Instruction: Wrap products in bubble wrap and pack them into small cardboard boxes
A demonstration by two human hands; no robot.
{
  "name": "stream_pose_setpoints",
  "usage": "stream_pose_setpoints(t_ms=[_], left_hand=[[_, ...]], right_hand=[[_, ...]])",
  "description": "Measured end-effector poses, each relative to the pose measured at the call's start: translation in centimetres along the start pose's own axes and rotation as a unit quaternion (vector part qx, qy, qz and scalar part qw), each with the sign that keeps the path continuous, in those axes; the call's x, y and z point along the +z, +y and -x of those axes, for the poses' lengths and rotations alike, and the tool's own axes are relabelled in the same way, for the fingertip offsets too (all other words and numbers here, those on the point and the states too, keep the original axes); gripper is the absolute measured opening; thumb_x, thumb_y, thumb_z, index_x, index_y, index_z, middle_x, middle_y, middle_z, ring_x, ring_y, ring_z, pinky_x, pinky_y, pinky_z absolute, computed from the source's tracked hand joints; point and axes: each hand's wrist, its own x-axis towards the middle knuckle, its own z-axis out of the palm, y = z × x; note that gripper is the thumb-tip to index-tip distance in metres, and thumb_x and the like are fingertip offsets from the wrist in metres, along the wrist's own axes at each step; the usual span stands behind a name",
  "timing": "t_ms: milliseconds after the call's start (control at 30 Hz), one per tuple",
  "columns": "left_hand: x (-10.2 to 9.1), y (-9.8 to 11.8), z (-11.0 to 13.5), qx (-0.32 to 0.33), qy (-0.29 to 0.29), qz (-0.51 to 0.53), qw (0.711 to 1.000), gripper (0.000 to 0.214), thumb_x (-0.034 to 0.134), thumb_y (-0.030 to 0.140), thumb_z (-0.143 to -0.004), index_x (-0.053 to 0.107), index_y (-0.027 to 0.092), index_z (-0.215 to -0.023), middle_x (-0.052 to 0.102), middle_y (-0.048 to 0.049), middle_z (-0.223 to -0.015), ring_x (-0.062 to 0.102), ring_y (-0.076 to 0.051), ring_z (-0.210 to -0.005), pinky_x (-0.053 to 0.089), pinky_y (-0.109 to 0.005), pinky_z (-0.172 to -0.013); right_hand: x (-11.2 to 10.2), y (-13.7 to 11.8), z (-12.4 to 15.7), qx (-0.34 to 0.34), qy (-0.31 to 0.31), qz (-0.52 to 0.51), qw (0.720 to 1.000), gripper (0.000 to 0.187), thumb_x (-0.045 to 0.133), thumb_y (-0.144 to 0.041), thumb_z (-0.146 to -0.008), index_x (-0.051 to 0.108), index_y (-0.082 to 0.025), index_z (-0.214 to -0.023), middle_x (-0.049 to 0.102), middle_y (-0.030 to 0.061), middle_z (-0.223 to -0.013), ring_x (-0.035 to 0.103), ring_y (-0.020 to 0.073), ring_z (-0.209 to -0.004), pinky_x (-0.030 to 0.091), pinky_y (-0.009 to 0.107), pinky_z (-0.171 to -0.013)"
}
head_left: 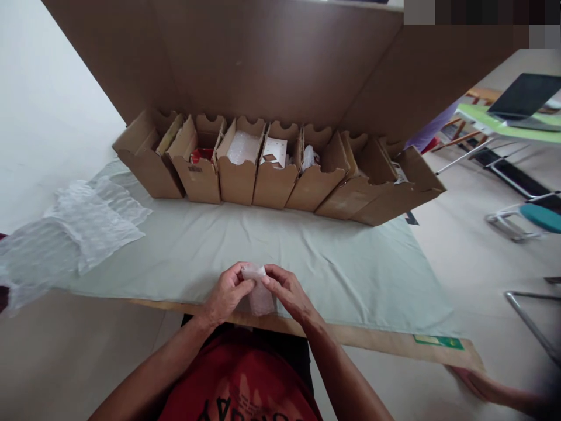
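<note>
Near the front edge of the cloth-covered table (315, 251), a small translucent bubble-wrap pouch (262, 299) is held upright between both hands. My left hand (230, 292) pinches its upper left corner with thumb and fingers. Opposite it, my right hand (287, 289) grips the upper right corner in the same way. The pouch's lower part hangs between the hands, and I cannot make out whether anything is inside. Loose sheets of bubble wrap (87, 225) lie over the table's left end, some draping past the edge.
A row of cardboard bins (236, 181) lines the back; visible contents include folded bubble wrap (242, 147), a white box (275, 151) and something red (201, 155). A tall cardboard panel (272, 64) stands behind. To the right are a laptop (526, 99), a teal stool (543, 217) and another person's limb (482, 383).
</note>
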Motion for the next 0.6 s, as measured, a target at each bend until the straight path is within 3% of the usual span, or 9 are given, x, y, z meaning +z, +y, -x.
stream_pose_setpoints(t_ms=[267,433,600], left_hand=[[0.49,0.06,0.09,-0.015,-0.024,-0.049,0.998,0.053,0.072,0.042,-0.082,0.055,0.017,-0.125,0.073,-0.0067,-0.100,0.067,-0.020,-0.091,0.051,-0.029,-0.079],[0.71,-0.13,0.31,-0.012,-0.031,-0.086,0.996,0.061,0.068,0.040,-0.085,0.050,0.015,-0.138,0.073,-0.0082,-0.102,0.068,-0.020,-0.095,0.051,-0.029,-0.080],[0.64,-0.41,0.38,-0.013,-0.036,-0.111,0.993,0.067,0.063,0.036,-0.086,0.043,0.015,-0.146,0.072,-0.0070,-0.098,0.065,-0.018,-0.084,0.050,-0.029,-0.076]], right_hand=[[0.12,0.10,-0.15,0.022,-0.019,-0.015,0.999,0.048,0.067,-0.063,-0.084,0.071,-0.016,-0.092,0.065,0.0028,-0.082,0.056,0.0175,-0.078,0.043,0.029,-0.072],[0.17,0.44,-0.17,0.020,-0.017,-0.022,0.999,0.045,0.067,-0.060,-0.085,0.072,-0.016,-0.097,0.066,0.0034,-0.086,0.057,0.0179,-0.081,0.043,0.029,-0.074],[0.04,0.81,-0.15,0.005,-0.001,-0.008,1.000,0.040,0.067,-0.057,-0.085,0.073,-0.018,-0.092,0.063,0.0024,-0.084,0.055,0.0170,-0.080,0.041,0.028,-0.074]])
